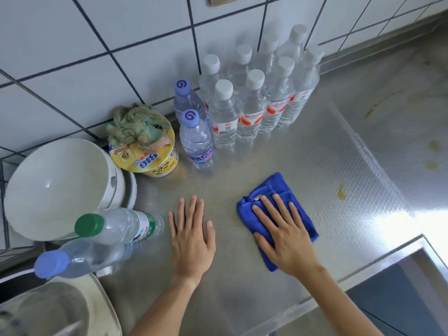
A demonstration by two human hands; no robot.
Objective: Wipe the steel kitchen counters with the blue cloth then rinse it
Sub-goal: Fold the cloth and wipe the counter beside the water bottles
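At the frame's left I see a white bowl (55,187) and lying bottles (116,226). At lower centre my left hand (192,241) lies flat, fingers straight, on the steel counter (303,151) — right of it, my right hand (288,241) presses the folded blue cloth (274,187) flat, holding nothing.

White square wall tiles (72,32) with dark grout rise behind a textured steel worktop (303,154), where bright light glares at the right edge.
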